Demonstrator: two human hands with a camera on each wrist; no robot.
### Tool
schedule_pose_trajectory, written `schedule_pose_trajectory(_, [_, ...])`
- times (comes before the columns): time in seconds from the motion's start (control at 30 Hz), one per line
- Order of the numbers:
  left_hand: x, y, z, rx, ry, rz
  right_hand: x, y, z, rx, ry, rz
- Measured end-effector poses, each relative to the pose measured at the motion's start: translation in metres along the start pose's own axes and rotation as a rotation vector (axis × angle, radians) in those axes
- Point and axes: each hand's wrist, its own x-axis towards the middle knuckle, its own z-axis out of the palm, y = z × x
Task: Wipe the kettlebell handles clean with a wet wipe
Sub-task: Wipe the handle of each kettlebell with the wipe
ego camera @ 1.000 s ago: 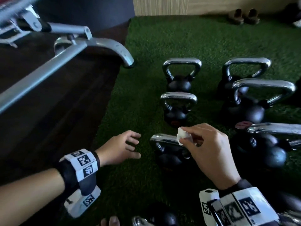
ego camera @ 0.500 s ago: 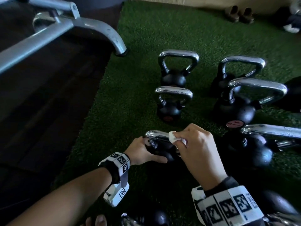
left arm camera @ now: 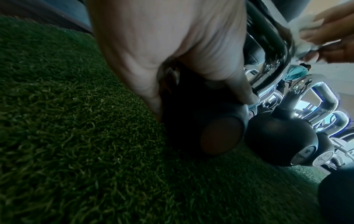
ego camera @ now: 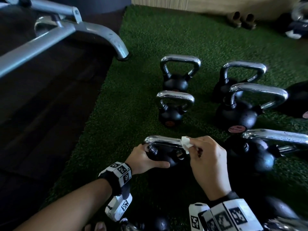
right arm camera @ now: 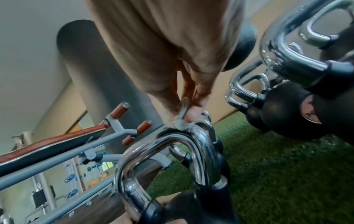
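Several black kettlebells with chrome handles stand on green turf. The nearest small kettlebell (ego camera: 162, 155) has its chrome handle (ego camera: 164, 140) across the middle of the head view. My left hand (ego camera: 146, 156) grips its black body (left arm camera: 203, 125), thumb along the front. My right hand (ego camera: 205, 157) pinches a crumpled white wet wipe (ego camera: 185, 143) and presses it on the right end of that handle. In the right wrist view the wipe (right arm camera: 182, 119) sits on the handle's bend (right arm camera: 199, 136).
Two small kettlebells (ego camera: 173, 105) (ego camera: 178, 72) stand in a row behind, larger ones (ego camera: 241, 109) (ego camera: 260, 152) to the right. A grey bench frame (ego camera: 66, 34) crosses dark flooring at left. Shoes (ego camera: 243, 21) lie at the far wall.
My left hand moved right from the turf and took hold of the nearest kettlebell's body. My right hand stayed on the handle with the wipe.
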Motion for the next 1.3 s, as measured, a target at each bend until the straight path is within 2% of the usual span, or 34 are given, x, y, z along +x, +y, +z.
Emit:
schedule_pose_trajectory(0.1, [0.000, -0.002, 0.002, -0.013, 0.001, 0.009, -0.004, 0.009, 0.000, 0.040, -0.009, 0.087])
schedule_pose_trajectory(0.23, [0.000, -0.001, 0.003, -0.036, -0.007, 0.021, -0.011, 0.035, 0.008, 0.201, -0.113, 0.411])
schedule_pose_trajectory(0.33, [0.003, -0.002, 0.004, -0.043, -0.016, 0.024, -0.016, 0.038, 0.014, 0.266, -0.060, 0.451])
schedule_pose_trajectory(0.4, [0.005, -0.005, 0.004, -0.036, -0.027, 0.018, -0.018, 0.040, 0.020, 0.411, -0.049, 0.532])
schedule_pose_trajectory(0.5, [0.006, -0.004, 0.002, -0.036, -0.014, -0.013, -0.022, 0.042, 0.032, 0.620, -0.100, 0.689])
schedule_pose_trajectory(0.6, [0.005, 0.000, -0.003, 0.016, 0.003, -0.079, -0.023, 0.043, 0.036, 0.707, -0.171, 0.724])
schedule_pose_trajectory(0.67, [0.005, 0.000, -0.008, 0.009, -0.090, -0.097, -0.022, 0.047, 0.033, 0.689, -0.183, 0.713])
schedule_pose_trajectory(0.73, [0.004, 0.001, -0.017, 0.041, -0.173, -0.100, -0.023, 0.048, 0.023, 0.631, -0.111, 0.656])
schedule_pose_trajectory(0.8, [0.002, 0.007, -0.035, 0.026, -0.154, -0.098, -0.022, 0.038, 0.010, 0.544, -0.003, 0.510])
schedule_pose_trajectory(0.83, [-0.003, 0.012, -0.045, -0.030, -0.089, -0.127, -0.020, 0.030, 0.003, 0.524, 0.029, 0.431])
schedule_pose_trajectory(0.9, [-0.011, 0.024, -0.066, -0.134, 0.162, -0.134, -0.014, 0.010, -0.009, 0.587, 0.038, 0.315])
schedule_pose_trajectory(0.97, [-0.023, 0.045, -0.080, -0.244, 0.362, -0.033, -0.007, -0.007, -0.012, 0.665, -0.016, 0.243])
schedule_pose_trajectory(1.0, [-0.030, 0.059, -0.084, -0.293, 0.381, 0.025, -0.003, -0.015, -0.012, 0.674, -0.049, 0.209])
schedule_pose_trajectory(1.07, [-0.045, 0.092, -0.082, -0.390, 0.298, 0.081, 0.005, -0.026, -0.011, 0.659, -0.101, 0.133])
schedule_pose_trajectory(1.2, [-0.062, 0.130, -0.068, -0.608, 0.022, -0.015, 0.018, -0.045, -0.011, 0.601, -0.197, -0.014])
schedule_pose_trajectory(1.3, [-0.064, 0.130, -0.062, -0.630, -0.012, -0.016, 0.025, -0.051, -0.009, 0.537, -0.155, -0.034])
